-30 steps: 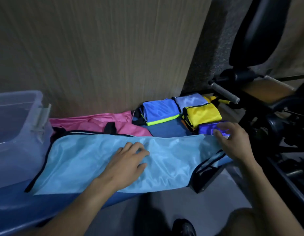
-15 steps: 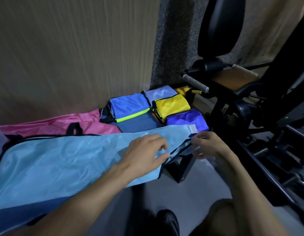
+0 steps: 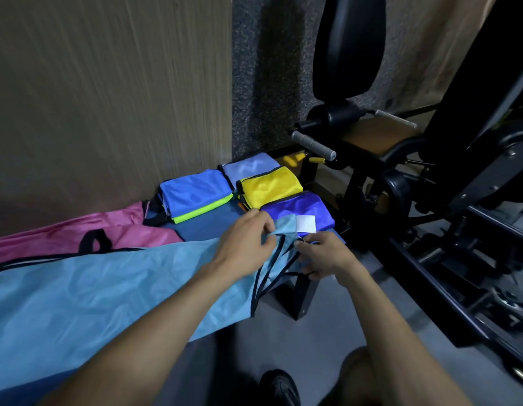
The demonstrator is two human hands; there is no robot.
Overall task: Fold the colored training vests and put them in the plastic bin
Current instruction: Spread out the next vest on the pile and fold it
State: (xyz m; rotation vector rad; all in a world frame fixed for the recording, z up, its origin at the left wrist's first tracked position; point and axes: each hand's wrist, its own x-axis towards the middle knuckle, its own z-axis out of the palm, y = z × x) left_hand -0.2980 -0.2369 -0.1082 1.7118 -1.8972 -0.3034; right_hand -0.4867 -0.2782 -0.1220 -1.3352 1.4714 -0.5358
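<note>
1. The left hand (image 3: 245, 241) is pinching the upper corner of the light blue vest (image 3: 102, 291), near its white label (image 3: 306, 223).
2. The right hand (image 3: 323, 254) is gripping the black-trimmed edge of the same vest.
3. The vest is lying spread along the blue counter (image 3: 207, 227), its end hanging over the edge.
4. Folded blue (image 3: 193, 191), yellow (image 3: 270, 186) and purple (image 3: 295, 208) vests are sitting behind.
</note>
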